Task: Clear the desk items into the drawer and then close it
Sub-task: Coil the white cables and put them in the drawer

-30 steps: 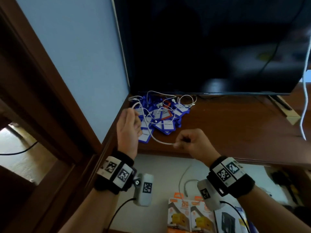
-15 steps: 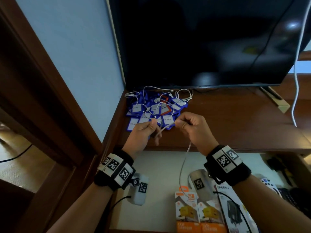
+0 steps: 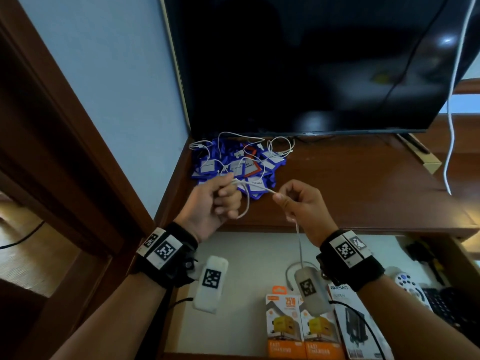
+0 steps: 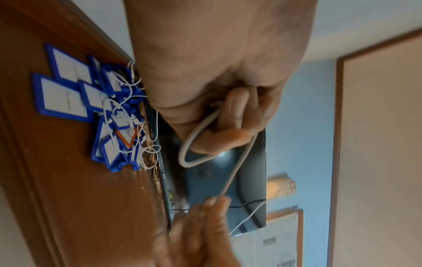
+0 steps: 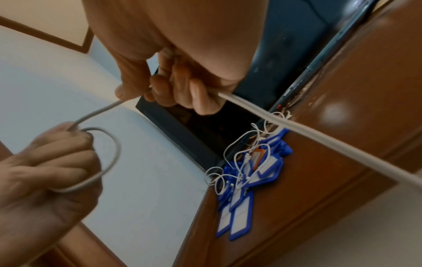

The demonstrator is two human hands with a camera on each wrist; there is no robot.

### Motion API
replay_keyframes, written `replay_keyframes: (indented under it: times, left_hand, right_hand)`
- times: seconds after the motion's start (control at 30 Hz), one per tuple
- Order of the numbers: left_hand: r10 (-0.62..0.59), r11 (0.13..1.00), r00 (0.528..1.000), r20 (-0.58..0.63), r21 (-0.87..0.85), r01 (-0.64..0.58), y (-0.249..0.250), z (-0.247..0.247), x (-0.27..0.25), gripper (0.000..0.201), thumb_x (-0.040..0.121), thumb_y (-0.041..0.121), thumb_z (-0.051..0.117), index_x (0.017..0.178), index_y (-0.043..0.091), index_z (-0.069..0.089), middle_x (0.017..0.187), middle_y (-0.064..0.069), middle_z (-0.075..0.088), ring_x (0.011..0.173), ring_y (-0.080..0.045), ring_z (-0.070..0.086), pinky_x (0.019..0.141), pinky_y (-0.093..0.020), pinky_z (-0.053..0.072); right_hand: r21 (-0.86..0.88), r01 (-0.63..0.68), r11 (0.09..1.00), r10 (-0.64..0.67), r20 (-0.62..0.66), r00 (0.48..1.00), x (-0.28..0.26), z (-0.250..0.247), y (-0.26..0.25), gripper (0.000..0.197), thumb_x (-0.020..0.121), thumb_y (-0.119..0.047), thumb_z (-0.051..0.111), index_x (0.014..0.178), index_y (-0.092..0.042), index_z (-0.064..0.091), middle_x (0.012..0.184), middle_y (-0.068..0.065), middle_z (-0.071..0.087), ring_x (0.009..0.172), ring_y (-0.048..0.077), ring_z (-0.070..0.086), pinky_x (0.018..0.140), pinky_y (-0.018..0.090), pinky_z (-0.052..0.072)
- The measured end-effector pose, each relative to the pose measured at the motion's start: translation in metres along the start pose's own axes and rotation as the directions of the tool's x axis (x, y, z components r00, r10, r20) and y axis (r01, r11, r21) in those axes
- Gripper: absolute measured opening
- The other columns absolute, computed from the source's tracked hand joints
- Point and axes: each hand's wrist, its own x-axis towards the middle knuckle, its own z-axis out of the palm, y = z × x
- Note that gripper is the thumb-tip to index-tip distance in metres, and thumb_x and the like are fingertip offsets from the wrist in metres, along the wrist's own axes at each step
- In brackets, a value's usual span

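A white charging cable (image 3: 255,187) runs between both hands above the desk's front edge. My left hand (image 3: 226,196) grips it with curled fingers, and a loop (image 4: 189,144) of it hangs from that fist. My right hand (image 3: 283,200) pinches the cable between thumb and forefinger, with the other fingers curled round it; the loose end (image 3: 299,245) hangs from it into the open drawer (image 3: 246,255). A pile of blue name tags (image 3: 241,167), tangled with thin white cords, lies on the desk (image 3: 350,193) in the back left corner. The same tags (image 5: 251,180) show in the right wrist view.
A dark TV screen (image 3: 311,61) stands at the back of the desk. A white wire (image 3: 452,126) hangs at the right. In the drawer lie orange charger boxes (image 3: 285,331), a black-and-white box (image 3: 363,331) and a remote (image 3: 410,284). A wall and wooden door frame (image 3: 65,141) are at left.
My left hand has come back from the tag pile to the desk edge and now holds a loop of cable. The right hand has kept hold of the cable.
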Motion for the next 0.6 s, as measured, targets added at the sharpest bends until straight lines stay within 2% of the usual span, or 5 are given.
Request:
replay_keyframes:
  times: [0.1, 0.23, 0.33, 0.5, 0.6]
  left_hand:
    - [0.079, 0.980, 0.997, -0.009, -0.185, -0.080, 0.009, -0.005, -0.001, 0.032, 0.088, 0.021, 0.041, 0.056, 0.019, 0.042, 0.047, 0.008, 0.028, 0.040, -0.006, 0.026, 0.044, -0.019, 0.034]
    - [0.158, 0.955, 0.985, -0.066, -0.244, -0.169, 0.019, -0.005, -0.001, 0.031, 0.092, 0.022, 0.039, 0.063, 0.017, 0.049, 0.052, 0.008, 0.028, 0.044, -0.006, 0.025, 0.049, -0.018, 0.034]
    - [0.191, 0.956, 0.971, -0.147, -0.198, -0.218, 0.020, 0.000, 0.001, 0.043, 0.101, 0.026, 0.034, 0.063, 0.017, 0.052, 0.051, 0.008, 0.028, 0.044, -0.006, 0.026, 0.050, -0.017, 0.037]
    - [0.298, 0.954, 0.914, -0.277, 0.103, -0.280, 0.014, 0.008, 0.009, 0.045, 0.104, 0.030, 0.031, 0.062, 0.014, 0.040, 0.050, 0.003, 0.036, 0.045, -0.011, 0.035, 0.057, -0.025, 0.046]
    - [0.372, 0.878, 0.894, -0.248, 0.406, -0.253, 0.007, 0.010, 0.011, 0.048, 0.104, 0.031, 0.028, 0.061, 0.014, 0.041, 0.054, -0.003, 0.052, 0.058, -0.018, 0.052, 0.072, -0.033, 0.047]
  right_hand:
    - [0.040, -0.078, 0.996, 0.080, -0.050, 0.996, -0.003, -0.012, 0.011, 0.018, 0.087, 0.000, 0.059, 0.073, -0.004, 0.050, 0.050, -0.001, 0.037, 0.040, 0.007, 0.030, 0.041, 0.018, 0.024]
    - [-0.163, -0.098, 0.982, 0.070, -0.172, 0.983, -0.003, -0.015, 0.017, 0.023, 0.085, -0.002, 0.065, 0.066, -0.008, 0.053, 0.047, -0.004, 0.042, 0.041, 0.007, 0.033, 0.041, 0.018, 0.029]
    - [-0.365, -0.090, 0.926, 0.069, -0.072, 0.995, -0.002, -0.004, 0.011, 0.023, 0.081, -0.006, 0.071, 0.062, -0.010, 0.059, 0.045, -0.004, 0.050, 0.038, 0.005, 0.041, 0.044, 0.017, 0.036]
    - [-0.550, 0.078, 0.831, 0.048, 0.211, 0.976, -0.003, 0.020, -0.006, 0.009, 0.081, -0.008, 0.071, 0.073, -0.005, 0.072, 0.045, -0.020, 0.056, 0.047, -0.007, 0.055, 0.050, 0.006, 0.038]
    - [-0.567, 0.189, 0.802, 0.018, 0.340, 0.940, -0.003, 0.026, -0.017, 0.009, 0.083, -0.009, 0.069, 0.074, -0.006, 0.073, 0.067, -0.006, 0.068, 0.063, 0.001, 0.062, 0.064, 0.014, 0.047]
